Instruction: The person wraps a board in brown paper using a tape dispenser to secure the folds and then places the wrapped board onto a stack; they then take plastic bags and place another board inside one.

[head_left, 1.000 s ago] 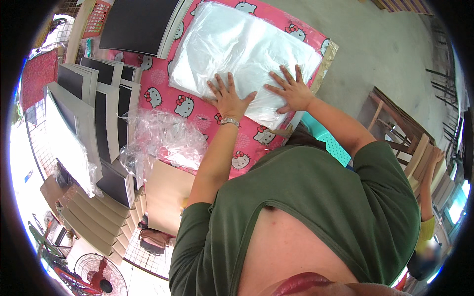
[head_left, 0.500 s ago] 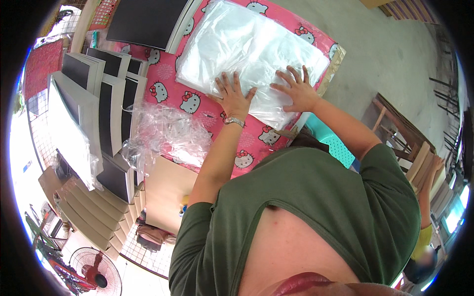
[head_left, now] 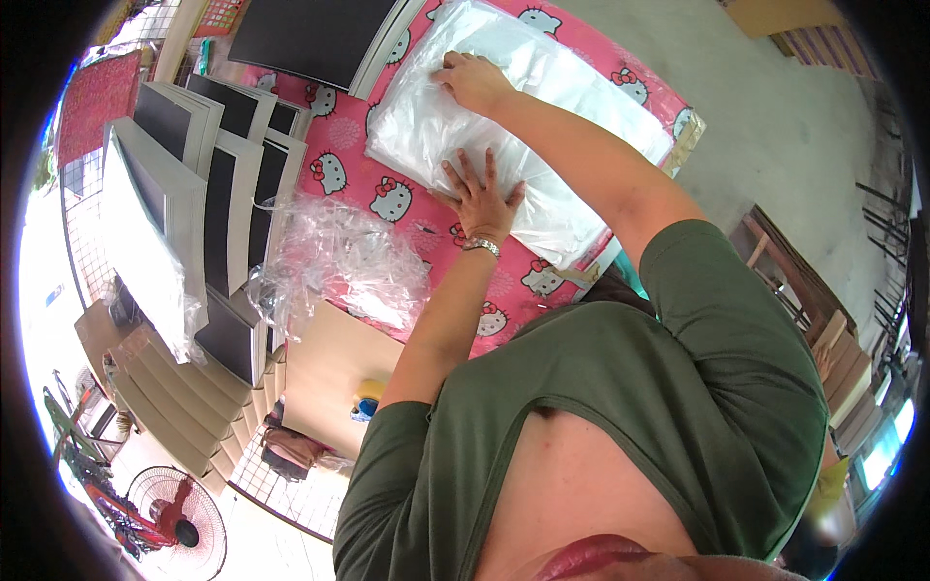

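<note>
A stack of thin, clear plastic sheets or bags (head_left: 552, 136) lies flat on a pink table cover with cartoon cats. My left hand (head_left: 486, 205), a metal watch or bracelet on its wrist, rests on the near-left part of the plastic, fingers spread. My right hand (head_left: 477, 83) reaches across to the far-left part of the stack. Its fingers are bent and drawn together on the plastic, apparently gripping the top layer; the thumb is hard to see. Left of my left forearm sits a crumpled heap of clear plastic wrap (head_left: 354, 257).
Black-and-white boards or thick panels (head_left: 228, 208) stand in rows at the left. A large black panel (head_left: 310, 39) lies beyond them. Cardboard pieces (head_left: 174, 387) and a fan (head_left: 179, 528) are at lower left. Another person (head_left: 823, 484) is at the far right.
My right hand has moved left and away from me across the plastic, its spread fingers now bent together. My left hand stays flat on the near part. The view has shifted slightly.
</note>
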`<state>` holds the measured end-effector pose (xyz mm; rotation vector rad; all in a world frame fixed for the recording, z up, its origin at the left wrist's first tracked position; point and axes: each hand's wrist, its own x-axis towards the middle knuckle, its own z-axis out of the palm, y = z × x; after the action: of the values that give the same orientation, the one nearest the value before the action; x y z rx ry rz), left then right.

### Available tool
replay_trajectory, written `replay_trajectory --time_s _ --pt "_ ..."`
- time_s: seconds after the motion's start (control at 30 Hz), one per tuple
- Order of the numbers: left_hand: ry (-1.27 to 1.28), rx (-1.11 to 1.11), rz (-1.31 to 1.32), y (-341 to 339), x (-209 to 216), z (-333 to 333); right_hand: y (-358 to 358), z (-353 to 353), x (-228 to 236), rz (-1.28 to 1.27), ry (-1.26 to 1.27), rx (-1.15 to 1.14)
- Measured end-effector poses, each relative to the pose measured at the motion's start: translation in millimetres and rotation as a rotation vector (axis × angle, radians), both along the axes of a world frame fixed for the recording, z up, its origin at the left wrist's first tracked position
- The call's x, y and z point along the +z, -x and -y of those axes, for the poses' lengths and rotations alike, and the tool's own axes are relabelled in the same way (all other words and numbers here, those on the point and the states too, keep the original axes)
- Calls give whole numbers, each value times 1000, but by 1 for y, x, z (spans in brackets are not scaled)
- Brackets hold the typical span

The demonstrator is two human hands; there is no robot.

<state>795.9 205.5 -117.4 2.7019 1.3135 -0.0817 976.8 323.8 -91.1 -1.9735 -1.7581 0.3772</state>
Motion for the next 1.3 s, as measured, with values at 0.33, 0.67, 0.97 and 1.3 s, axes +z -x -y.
replay_trajectory --time_s 0.33,0.67,0.97,1.3 --pt "-9 67 137 9 -8 4 -10 46 27 226 -332 383" --pt "-195 -5 447 22 -6 1 -8 190 31 301 6 578" --pt "537 -44 490 -8 13 -98 -1 203 22 291 -18 611" --pt "365 -112 -8 -16 45 -59 -34 254 27 141 120 768"
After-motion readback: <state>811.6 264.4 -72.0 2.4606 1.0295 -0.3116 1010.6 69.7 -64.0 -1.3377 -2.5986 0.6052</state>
